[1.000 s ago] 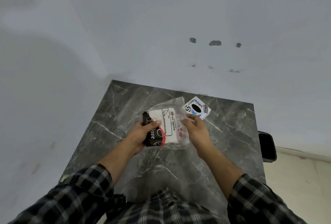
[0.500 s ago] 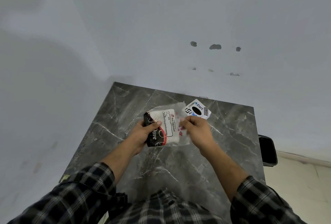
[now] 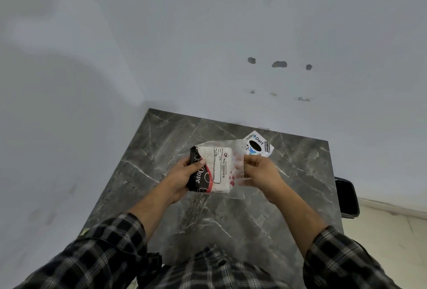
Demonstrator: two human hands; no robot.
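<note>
A tissue pack point(image 3: 216, 168) in black, red and white wrapping with a "BIG TISSUES" label is held just above the dark marble table point(image 3: 161, 150). My left hand point(image 3: 184, 173) grips its black left end, thumb on top. My right hand point(image 3: 261, 171) pinches the clear plastic end of the wrapper point(image 3: 239, 161), which is printed with small red marks. Both hands are over the middle of the table.
A white box point(image 3: 260, 144) with a black oval and "Dart" lettering lies behind my right hand. A dark chair seat point(image 3: 346, 198) stands off the table's right edge. Pale walls close in at the back and left.
The pack has been lifted and tipped more toward me. My right hand has gone from resting fingers on the wrapper to pinching its clear end and pulling it to the right.
</note>
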